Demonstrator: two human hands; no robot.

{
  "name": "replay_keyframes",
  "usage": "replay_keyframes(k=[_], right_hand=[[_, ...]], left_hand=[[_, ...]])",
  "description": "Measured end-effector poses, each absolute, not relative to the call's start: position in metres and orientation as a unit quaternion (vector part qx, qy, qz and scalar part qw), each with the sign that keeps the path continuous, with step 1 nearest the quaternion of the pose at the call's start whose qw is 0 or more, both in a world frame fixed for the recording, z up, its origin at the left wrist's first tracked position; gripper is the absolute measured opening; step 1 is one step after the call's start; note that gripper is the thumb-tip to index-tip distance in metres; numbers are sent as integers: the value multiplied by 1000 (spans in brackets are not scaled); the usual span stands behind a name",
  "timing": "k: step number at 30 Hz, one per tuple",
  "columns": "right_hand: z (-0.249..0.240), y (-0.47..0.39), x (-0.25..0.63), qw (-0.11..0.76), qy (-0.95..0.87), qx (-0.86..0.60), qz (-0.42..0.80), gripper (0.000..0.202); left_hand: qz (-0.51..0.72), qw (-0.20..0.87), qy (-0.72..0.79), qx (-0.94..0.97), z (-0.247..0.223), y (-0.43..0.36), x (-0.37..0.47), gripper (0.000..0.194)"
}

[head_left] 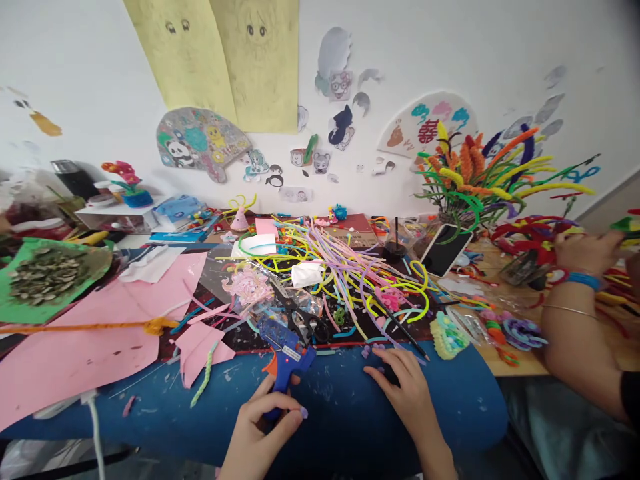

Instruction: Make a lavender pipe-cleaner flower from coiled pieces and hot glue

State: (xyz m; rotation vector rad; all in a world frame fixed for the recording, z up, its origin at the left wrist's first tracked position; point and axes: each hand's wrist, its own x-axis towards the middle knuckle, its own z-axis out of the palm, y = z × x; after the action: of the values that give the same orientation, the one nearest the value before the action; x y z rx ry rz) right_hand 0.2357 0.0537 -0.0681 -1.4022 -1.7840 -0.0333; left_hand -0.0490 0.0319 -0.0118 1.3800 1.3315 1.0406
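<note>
My left hand [263, 427] is wrapped round the handle of a blue glue gun [290, 353] with an orange trigger, its nozzle pointing up and left. A small purple piece [303, 413] sits at the tips of that hand's thumb and finger. My right hand [407, 393] is low over the blue table cover, thumb and fingers apart. Small purple pieces [367, 351] lie at its fingertips. Just beyond the glue gun are black-handled scissors [303, 320]. A dark pencil [403, 330] slants down toward my right hand.
A tangled heap of pipe cleaners [345, 267] covers the middle. Pink paper [115, 313] and a green sheet bearing dark flakes [50, 273] lie left. A phone [447, 250] leans at the right, near a colourful pipe-cleaner bunch [480, 167]. Another person's arm [575, 320] reaches in from the right.
</note>
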Motion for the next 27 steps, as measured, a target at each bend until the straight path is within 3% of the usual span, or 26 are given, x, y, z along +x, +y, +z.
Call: replay_keyframes(k=[8, 14, 18, 20, 24, 27], right_hand=[[-65, 67, 247, 433, -723, -538, 23, 15], [-49, 44, 221, 506, -683, -527, 20, 17], [-51, 15, 158, 577, -557, -490, 342, 45], [-58, 5, 128, 602, -459, -500, 420, 55], [-72, -4, 103, 629, -410, -511, 419, 38], [-80, -4, 114, 657, -392, -516, 386, 41]], left_hand=[[429, 447, 531, 579, -18, 37, -50, 33], [392, 505, 492, 591, -9, 33, -36, 30], [367, 566, 411, 613, -7, 24, -22, 26], [354, 584, 356, 638, -8, 20, -17, 25], [364, 580, 348, 641, -11, 19, -24, 29], [378, 480, 438, 660, -13, 31, -47, 27]])
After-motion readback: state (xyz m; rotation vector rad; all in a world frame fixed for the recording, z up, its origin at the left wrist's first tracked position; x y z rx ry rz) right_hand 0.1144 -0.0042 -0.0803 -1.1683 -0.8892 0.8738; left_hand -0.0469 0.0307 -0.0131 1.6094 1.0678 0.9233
